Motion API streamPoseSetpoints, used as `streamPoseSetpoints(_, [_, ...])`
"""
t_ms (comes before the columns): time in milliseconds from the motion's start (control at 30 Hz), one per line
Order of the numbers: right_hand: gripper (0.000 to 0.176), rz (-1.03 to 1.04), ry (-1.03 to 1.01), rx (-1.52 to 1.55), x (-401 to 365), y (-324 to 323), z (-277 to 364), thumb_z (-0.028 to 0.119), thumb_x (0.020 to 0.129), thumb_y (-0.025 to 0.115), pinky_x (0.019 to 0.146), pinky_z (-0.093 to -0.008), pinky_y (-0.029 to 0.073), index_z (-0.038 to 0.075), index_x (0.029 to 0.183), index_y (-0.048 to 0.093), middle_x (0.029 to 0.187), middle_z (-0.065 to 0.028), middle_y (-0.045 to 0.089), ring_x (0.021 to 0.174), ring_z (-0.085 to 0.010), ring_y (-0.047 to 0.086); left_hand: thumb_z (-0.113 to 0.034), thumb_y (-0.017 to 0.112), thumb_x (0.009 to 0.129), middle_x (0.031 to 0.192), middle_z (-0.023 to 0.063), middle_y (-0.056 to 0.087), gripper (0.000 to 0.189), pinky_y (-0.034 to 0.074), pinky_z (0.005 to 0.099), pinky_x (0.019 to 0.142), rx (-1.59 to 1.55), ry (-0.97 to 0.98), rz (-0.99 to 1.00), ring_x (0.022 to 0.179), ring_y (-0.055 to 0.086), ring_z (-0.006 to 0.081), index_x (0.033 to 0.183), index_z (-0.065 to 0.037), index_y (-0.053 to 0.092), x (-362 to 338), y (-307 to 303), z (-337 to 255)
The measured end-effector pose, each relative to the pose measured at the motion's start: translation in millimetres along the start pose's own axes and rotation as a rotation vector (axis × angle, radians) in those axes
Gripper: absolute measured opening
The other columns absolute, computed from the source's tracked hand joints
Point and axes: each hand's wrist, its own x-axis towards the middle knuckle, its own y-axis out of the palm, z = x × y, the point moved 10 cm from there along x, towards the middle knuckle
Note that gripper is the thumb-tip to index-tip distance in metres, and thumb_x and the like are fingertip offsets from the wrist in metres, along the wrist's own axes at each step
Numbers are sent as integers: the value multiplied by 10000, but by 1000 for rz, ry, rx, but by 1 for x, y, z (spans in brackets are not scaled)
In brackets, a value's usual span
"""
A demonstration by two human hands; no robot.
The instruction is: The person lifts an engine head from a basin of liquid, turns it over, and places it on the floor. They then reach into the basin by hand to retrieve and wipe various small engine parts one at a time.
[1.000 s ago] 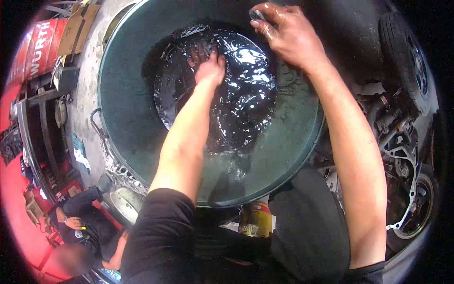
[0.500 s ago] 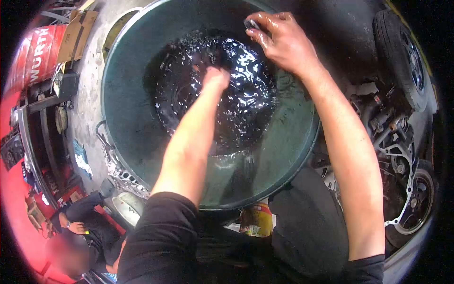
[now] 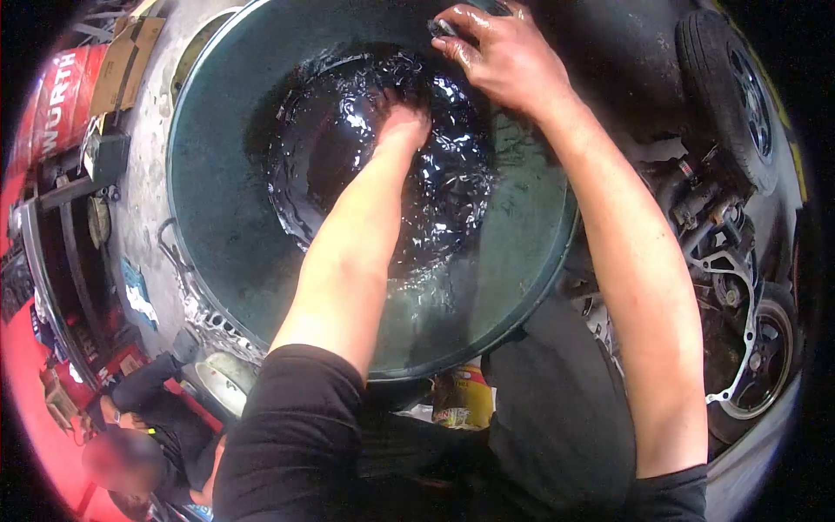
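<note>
A large green round tub (image 3: pixel 217 200) holds dark, rippling liquid (image 3: pixel 348 165) with bright reflections. My left hand (image 3: pixel 404 120) reaches into this liquid near the middle; its dark, wet fingers show dimly, stretched out and apart, their tips hidden below the surface. My right hand (image 3: pixel 513 65) is above the far right side of the tub, wet and stained dark. Between its thumb and fingers it pinches a small dark, shiny piece (image 3: pixel 444 30), whose kind does not show.
Engine parts (image 3: pixel 722 287) and car wheels (image 3: pixel 735 96) lie to the right. At left are a metal frame (image 3: pixel 78 187), a cardboard box (image 3: pixel 130 65) and a red WÜRTH panel (image 3: pixel 61 100). Another person (image 3: pixel 165 400) is at the lower left. A yellow-labelled package (image 3: pixel 465 398) sits below the tub.
My left hand has shifted within the liquid and its fingers show more clearly. My right hand, still pinching the dark piece, appears slightly further up and left, as does the tub.
</note>
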Motion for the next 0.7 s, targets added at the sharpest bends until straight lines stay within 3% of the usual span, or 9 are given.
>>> streamPoseSetpoints(33, [215, 85, 72, -6, 0, -9, 5, 250, 936, 548, 1005, -537, 382, 84, 1029, 648, 1032, -117, 678, 1003, -312, 637, -287, 387, 971, 1559, 306, 145, 610, 33, 656, 1140, -70, -51, 143, 1446, 78, 500, 1548, -198, 210, 12, 11, 5])
streamPoseSetpoints(100, [230, 61, 93, -16, 5, -6, -2, 255, 942, 535, 1002, -540, 385, 93, 1055, 653, 1069, -112, 672, 1035, -296, 630, -274, 407, 958, 1554, 308, 158, 626, 21, 692, 1118, 157, -7, 12, 1450, 60, 496, 1547, -179, 217, -25, -20, -19])
streamPoseSetpoints(167, [261, -71, -60, -148, 1, 8, -8, 251, 958, 495, 969, -515, 415, 110, 1098, 664, 1121, -111, 652, 1038, -273, 625, -298, 443, 953, 1532, 310, 201, 566, 121, 636, 1121, 133, 43, -106, 1399, 177, 501, 1493, -185, 311, -61, -4, -32])
streamPoseSetpoints(200, [266, -25, 155, 42, 4, 9, -26, 297, 929, 604, 1008, -423, 416, 125, 1131, 630, 997, -75, 709, 932, -286, 663, -310, 461, 951, 1522, 311, 222, 538, 172, 608, 1122, 52, 69, -134, 1373, 236, 503, 1465, -188, 358, -82, 7, -38])
streamPoseSetpoints(300, [305, -125, -1, -196, 3, 3, -13, 323, 954, 533, 928, -447, 462, 110, 1142, 643, 1039, -105, 688, 955, -285, 655, -346, 515, 945, 1490, 315, 286, 463, 322, 524, 1127, -208, 133, -32, 1297, 412, 510, 1384, -198, 499, -150, 35, -45])
streamPoseSetpoints(400, [291, 2, -126, -238, 0, 6, -3, 213, 971, 444, 916, -466, 451, 96, 1108, 672, 1128, -106, 633, 1008, -282, 621, -356, 520, 947, 1523, 287, 254, 488, 328, 546, 1112, 172, 355, 104, 1437, 160, 472, 1413, -219, 473, -188, 70, -43])
streamPoseSetpoints(533, [313, -16, -111, -214, 3, 6, -1, 209, 973, 428, 878, -446, 471, 91, 1126, 676, 1129, -112, 621, 988, -297, 625, -440, 435, 965, 1556, 171, 278, 484, 271, 556, 1134, 152, 310, 149, 1453, 168, 429, 1387, -212, 502, -162, 42, -36])
streamPoseSetpoints(633, [298, -51, -149, -247, 0, 7, 2, 244, 973, 461, 873, -440, 474, 61, 1092, 664, 1106, -121, 623, 969, -300, 628, -399, 390, 980, 1273, 187, 583, 422, 417, 533, 1021, 90, 321, 137, 1243, 493, 416, 1289, -192, 589, -79, 78, -22])
streamPoseSetpoints(700, [293, -59, -27, -124, 3, 2, -4, 256, 974, 470, 869, -441, 474, 50, 1083, 648, 1108, -124, 628, 969, -301, 632, -321, 383, 982, 997, 153, 710, 377, 524, 499, 854, 173, 325, 120, 921, 679, 396, 1172, -136, 652, -40, 65, -34])
